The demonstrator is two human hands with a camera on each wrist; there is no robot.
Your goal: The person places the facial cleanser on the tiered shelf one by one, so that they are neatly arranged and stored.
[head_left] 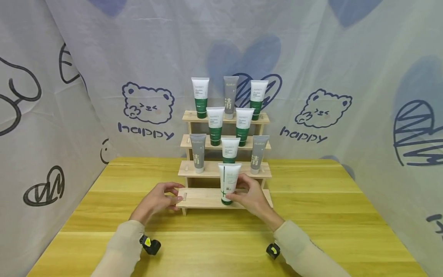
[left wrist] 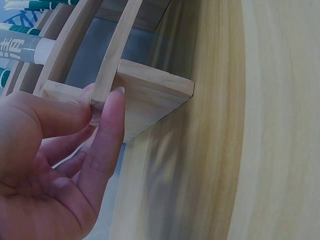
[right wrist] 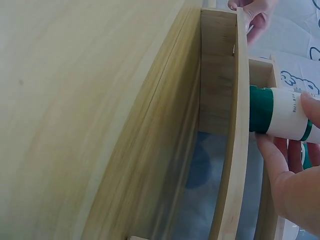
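A stepped wooden display stand (head_left: pixel 204 202) stands on the table, with squeeze tubes upright on its upper steps. At its lowest step, my left hand (head_left: pixel 160 201) pinches the left end of the board; the left wrist view shows thumb and finger (left wrist: pixel 111 130) on that end. My right hand (head_left: pixel 252 195) grips a white squeeze tube (head_left: pixel 228 179) with a green cap, held upright at the lowest step. In the right wrist view its green cap (right wrist: pixel 261 109) is at the board's edge; whether it bears on the board I cannot tell.
Grey tubes (head_left: pixel 198 152) flank a white-and-green tube (head_left: pixel 230 148) on the step above. Two white-and-green tubes stand higher, and the top step holds a grey tube (head_left: pixel 230 94) between two white-and-green ones. A printed cloth (head_left: pixel 149 46) hangs behind the yellow wooden table (head_left: pixel 311 192).
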